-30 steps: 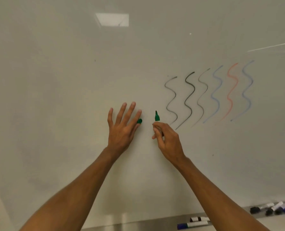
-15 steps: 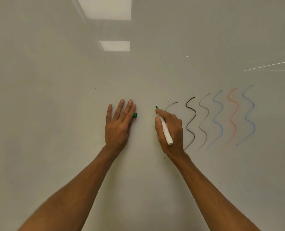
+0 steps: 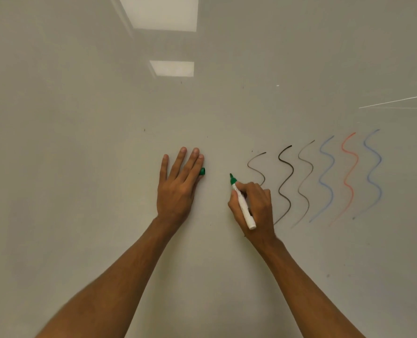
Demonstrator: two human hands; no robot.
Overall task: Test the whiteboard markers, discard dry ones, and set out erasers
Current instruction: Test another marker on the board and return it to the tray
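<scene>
Head view: whiteboard (image 3: 80, 167) fills the frame, two ceiling lights (image 3: 163, 13) reflected up top. Six wavy lines (image 3: 285, 181) on the right: three dark, blue, red, blue. Right hand (image 3: 253, 206) grips green marker (image 3: 242, 203), tip just left of them. Left hand (image 3: 175, 186) flat on the board, fingers straight, green cap (image 3: 202, 171) poking out under index finger.
</scene>
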